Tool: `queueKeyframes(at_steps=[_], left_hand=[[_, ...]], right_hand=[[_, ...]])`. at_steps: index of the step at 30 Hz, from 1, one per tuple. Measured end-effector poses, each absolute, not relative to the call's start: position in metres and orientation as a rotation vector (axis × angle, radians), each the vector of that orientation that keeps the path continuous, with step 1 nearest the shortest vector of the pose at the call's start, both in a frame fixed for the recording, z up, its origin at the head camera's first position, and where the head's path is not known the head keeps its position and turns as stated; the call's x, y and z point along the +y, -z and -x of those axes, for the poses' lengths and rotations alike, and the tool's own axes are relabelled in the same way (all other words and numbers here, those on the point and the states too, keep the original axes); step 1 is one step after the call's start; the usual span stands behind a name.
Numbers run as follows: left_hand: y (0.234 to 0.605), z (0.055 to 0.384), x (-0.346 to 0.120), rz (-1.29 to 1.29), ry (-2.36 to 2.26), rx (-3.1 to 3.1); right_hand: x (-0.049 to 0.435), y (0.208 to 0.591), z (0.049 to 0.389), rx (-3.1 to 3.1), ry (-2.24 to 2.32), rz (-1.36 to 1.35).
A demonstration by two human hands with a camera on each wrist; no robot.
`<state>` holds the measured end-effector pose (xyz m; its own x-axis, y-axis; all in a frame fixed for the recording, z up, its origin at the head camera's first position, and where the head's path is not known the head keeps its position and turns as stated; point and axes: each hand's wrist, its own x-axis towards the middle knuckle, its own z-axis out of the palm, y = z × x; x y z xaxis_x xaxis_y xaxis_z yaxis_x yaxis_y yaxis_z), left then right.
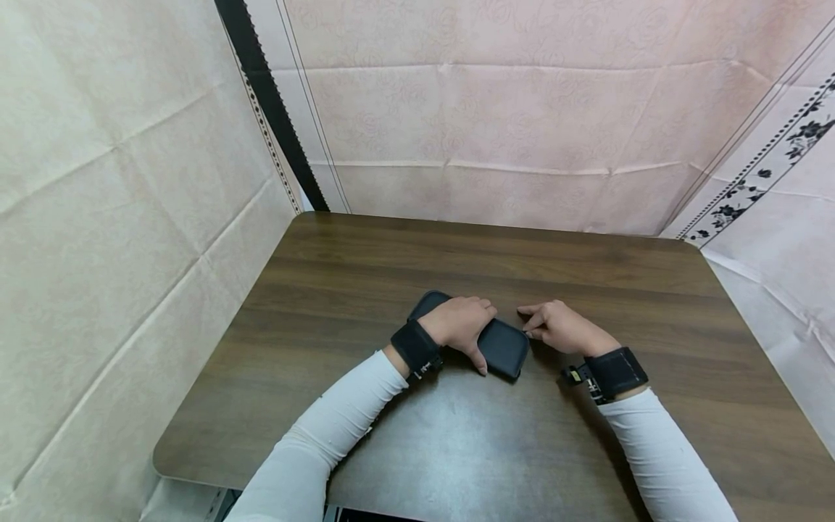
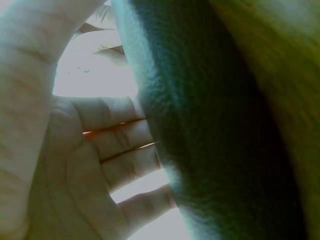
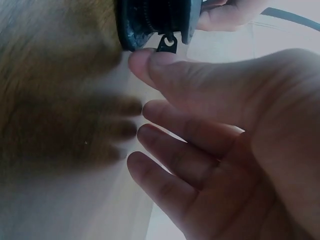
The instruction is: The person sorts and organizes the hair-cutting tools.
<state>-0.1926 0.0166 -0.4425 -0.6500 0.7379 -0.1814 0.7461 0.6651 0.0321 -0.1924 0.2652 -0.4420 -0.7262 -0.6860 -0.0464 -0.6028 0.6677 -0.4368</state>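
A dark zip case [image 1: 505, 349] lies on the table, slanting from far left to near right. Over its middle lies my left hand [image 1: 459, 322], gripping it with the thumb at the near side and the fingers across the far side. The left wrist view shows the case's grained side [image 2: 170, 100] close up, against the fingers. At the right end of the case, my right hand [image 1: 562, 330] pinches the zipper pull [image 3: 168, 44] between thumb and index finger. Its other fingers [image 3: 165, 185] extend loosely, apart from the case.
The brown wooden table [image 1: 365, 254] has rounded corners and a glossy patch near the front. Pale patterned cloth [image 1: 522, 123] hangs behind it and at both sides. Each wrist wears a black strap [image 1: 616, 373] with a small device.
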Motion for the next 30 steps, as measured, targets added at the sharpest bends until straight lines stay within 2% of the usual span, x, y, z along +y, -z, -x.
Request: queueKeyframes(at_steps=[30], left_hand=[[0.4470,0.1955,0.0172,-1.224,0.067,2.690]], right_hand=[[0.2723,0.4391,0.1942,2.574,0.653,1.002]])
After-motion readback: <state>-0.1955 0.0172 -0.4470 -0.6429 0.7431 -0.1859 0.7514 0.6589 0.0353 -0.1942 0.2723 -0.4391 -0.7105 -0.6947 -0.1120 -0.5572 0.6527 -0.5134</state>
